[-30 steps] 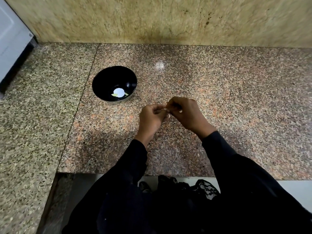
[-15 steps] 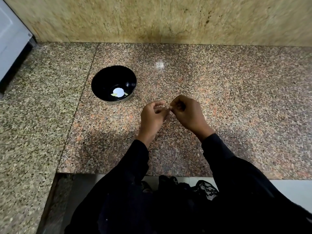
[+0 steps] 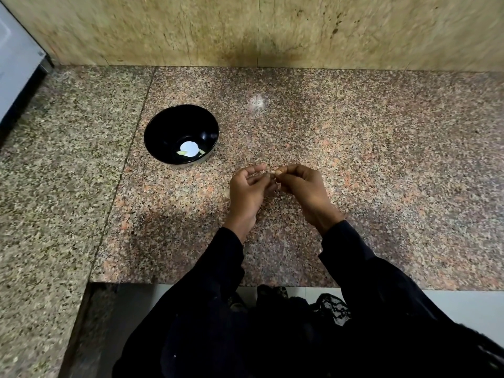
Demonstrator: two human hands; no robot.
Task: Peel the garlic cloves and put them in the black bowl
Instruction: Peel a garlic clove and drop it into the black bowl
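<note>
Bench [image 3: 381, 148]: speckled granite, pinkish slab at centre and right, a greyer slab at left across a straight seam; a bright glare spot lies toward the back.

Wall [image 3: 245, 28]: yellowish stone panels with dark stains, rising directly behind the bench.

Black bowl [image 3: 152, 137]: glossy, round, standing upright on the pink slab just right of the seam, left of and beyond the hands, apart from them. Inside, at the bottom, a white round patch [image 3: 188, 148] with two small pale slivers [image 3: 181, 153] at its edges; whether these are cloves or skin cannot be told.

Left hand [image 3: 246, 190]: raised over the bench at centre, fingers curled inward, thumb and forefinger tips meeting the right hand's tips.

Right hand [image 3: 304, 186]: beside the left, fingers curled, thumb and forefinger pinched on a small pale object.

Garlic clove [image 3: 273, 173]: tiny, pale, pinched between the fingertips of both hands, above the bench, well right of the bowl. How much skin is on it is too small to tell.

Pale scrap [image 3: 227, 192]: lies on the bench just left of the left hand; its nature is unclear.

Sleeves [image 3: 362, 268]: black, covering both forearms to the wrists.

White appliance [image 3: 15, 66]: at far left edge, partly out of view.
</note>
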